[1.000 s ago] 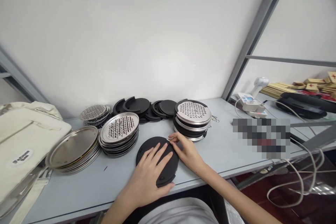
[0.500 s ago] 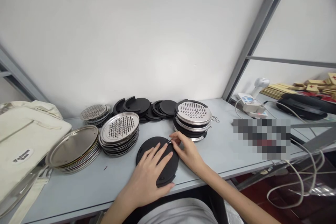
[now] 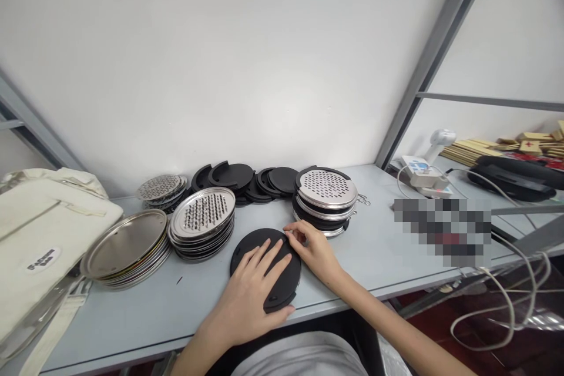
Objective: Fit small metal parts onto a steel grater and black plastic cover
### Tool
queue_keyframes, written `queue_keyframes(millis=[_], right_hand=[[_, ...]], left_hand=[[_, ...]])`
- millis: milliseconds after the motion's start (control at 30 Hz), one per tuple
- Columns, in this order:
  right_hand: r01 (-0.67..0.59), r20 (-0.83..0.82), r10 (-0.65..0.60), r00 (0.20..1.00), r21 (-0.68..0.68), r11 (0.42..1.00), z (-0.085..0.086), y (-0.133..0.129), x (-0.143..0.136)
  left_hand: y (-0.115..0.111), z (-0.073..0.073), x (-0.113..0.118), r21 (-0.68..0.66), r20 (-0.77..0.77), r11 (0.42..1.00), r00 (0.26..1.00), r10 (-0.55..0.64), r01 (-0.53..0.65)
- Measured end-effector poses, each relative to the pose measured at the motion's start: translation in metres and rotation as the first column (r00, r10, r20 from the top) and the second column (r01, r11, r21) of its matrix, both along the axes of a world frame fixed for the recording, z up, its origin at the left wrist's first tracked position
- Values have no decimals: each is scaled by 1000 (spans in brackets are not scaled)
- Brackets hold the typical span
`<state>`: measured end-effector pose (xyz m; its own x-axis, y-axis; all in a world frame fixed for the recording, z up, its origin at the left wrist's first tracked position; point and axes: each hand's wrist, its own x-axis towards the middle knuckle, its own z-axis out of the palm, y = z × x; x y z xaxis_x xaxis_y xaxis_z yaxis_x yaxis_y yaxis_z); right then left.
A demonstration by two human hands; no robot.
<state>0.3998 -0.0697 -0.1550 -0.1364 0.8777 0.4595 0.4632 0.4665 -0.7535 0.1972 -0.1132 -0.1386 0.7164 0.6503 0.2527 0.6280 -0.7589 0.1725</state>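
A round black plastic disc lies on the table right in front of me. My left hand rests across its top with the fingers spread. At the disc's upper right edge, my right hand pinches a small metal ring, now mostly hidden by the fingertips. Just behind that hand stands a stack of round graters in black holders, with wire loops sticking out to the right. Left of the disc is a pile of loose metal grater plates.
Black plastic holders lie along the wall, beside perforated plates. Smooth metal discs are piled near a cream bag at left. A white device, cables and wooden pieces occupy the right side.
The right fingertips have closed further over the small metal ring, which showed more before. The left hand stays on the disc. The view has shifted slightly.
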Motion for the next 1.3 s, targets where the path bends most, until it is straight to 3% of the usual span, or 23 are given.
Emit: queue_keyframes(millis=[333, 500, 933, 1300], right_hand=[[-82, -64, 76, 995, -107, 991, 10, 20, -8], [-148, -57, 141, 988, -147, 978, 7, 35, -7], [-120, -20, 118, 993, -147, 982, 4, 34, -4], [-176, -23, 174, 984, -162, 971, 6, 33, -3]], left_hand=[[-1, 1, 0, -15, -8, 1000, 1000, 8, -8], [0, 0, 0, -10, 0, 1000, 1000, 10, -10], [0, -1, 0, -5, 23, 1000, 1000, -3, 3], [1, 3, -7, -25, 24, 999, 999, -43, 44]])
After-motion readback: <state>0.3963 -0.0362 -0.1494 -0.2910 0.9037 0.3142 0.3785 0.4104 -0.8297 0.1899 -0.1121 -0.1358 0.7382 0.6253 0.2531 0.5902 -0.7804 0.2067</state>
